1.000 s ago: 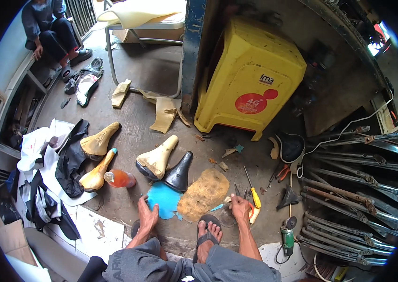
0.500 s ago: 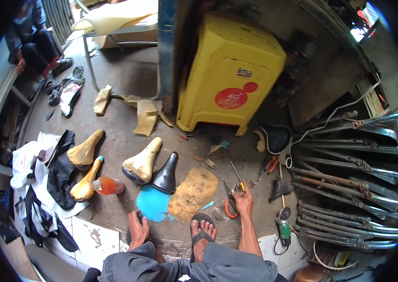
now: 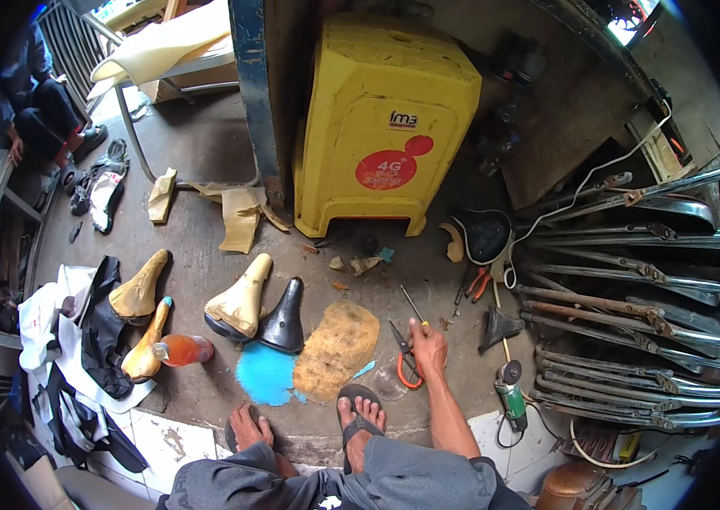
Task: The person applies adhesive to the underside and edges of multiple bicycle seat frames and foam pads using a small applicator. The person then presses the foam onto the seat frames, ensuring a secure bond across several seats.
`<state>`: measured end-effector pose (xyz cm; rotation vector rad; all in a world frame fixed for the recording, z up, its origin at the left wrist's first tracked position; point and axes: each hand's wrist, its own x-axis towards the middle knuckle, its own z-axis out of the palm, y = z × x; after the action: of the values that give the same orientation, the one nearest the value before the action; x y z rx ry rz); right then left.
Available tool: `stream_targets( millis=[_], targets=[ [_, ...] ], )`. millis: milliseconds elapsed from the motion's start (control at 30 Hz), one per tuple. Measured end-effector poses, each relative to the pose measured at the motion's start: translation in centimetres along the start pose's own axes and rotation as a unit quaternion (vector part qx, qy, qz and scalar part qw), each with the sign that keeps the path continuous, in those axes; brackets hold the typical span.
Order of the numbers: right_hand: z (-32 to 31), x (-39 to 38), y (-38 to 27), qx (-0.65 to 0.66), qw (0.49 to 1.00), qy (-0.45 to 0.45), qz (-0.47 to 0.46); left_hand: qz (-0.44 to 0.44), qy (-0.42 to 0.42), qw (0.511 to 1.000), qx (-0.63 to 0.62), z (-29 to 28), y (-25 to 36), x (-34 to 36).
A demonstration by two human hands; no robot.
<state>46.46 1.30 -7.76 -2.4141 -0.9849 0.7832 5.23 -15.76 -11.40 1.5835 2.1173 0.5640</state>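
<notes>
My right hand (image 3: pixel 429 350) is low over the floor, its fingers closed around the yellow handle of a screwdriver (image 3: pixel 412 303). The thin metal shaft points away from me, and most of the handle is hidden by the fingers. Just left of that hand lies a pair of scissors (image 3: pixel 408 369) with orange-red handles. A tan, rough-faced foam piece (image 3: pixel 337 350) and a bright blue patch (image 3: pixel 265 374) are on the floor in front of my feet. Beyond them stand a black bicycle saddle (image 3: pixel 283 316) and a cream saddle (image 3: pixel 241 297). My left hand is out of view.
A yellow plastic stool (image 3: pixel 385 127) stands ahead. On the right are stacked metal frames (image 3: pixel 632 314), a green angle grinder (image 3: pixel 511 398) and red-handled pliers (image 3: pixel 480 284). Bare saddle forms (image 3: pixel 141 287), an orange bottle (image 3: pixel 183 349) and black-and-white material (image 3: pixel 79 340) lie left. Another person (image 3: pixel 37 110) sits far left.
The view has shifted, so the stool and far objects appear further left. My right hand stays at the screwdriver, its fingers now covering more of the yellow handle.
</notes>
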Motion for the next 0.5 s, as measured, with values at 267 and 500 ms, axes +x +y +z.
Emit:
stream_targets(
  millis=[267, 500],
  targets=[
    [-0.6, 15.7, -3.5, -0.270, 0.948, 0.032, -0.166, -0.045, 0.003, 0.998, 0.033, -1.0, 1.4, 0.7],
    [-4.1, 23.3, -3.4, -0.225, 0.963, 0.068, -0.132, -0.043, -0.014, 0.999, 0.024, -0.8, 2.2, 1.1]
  ],
)
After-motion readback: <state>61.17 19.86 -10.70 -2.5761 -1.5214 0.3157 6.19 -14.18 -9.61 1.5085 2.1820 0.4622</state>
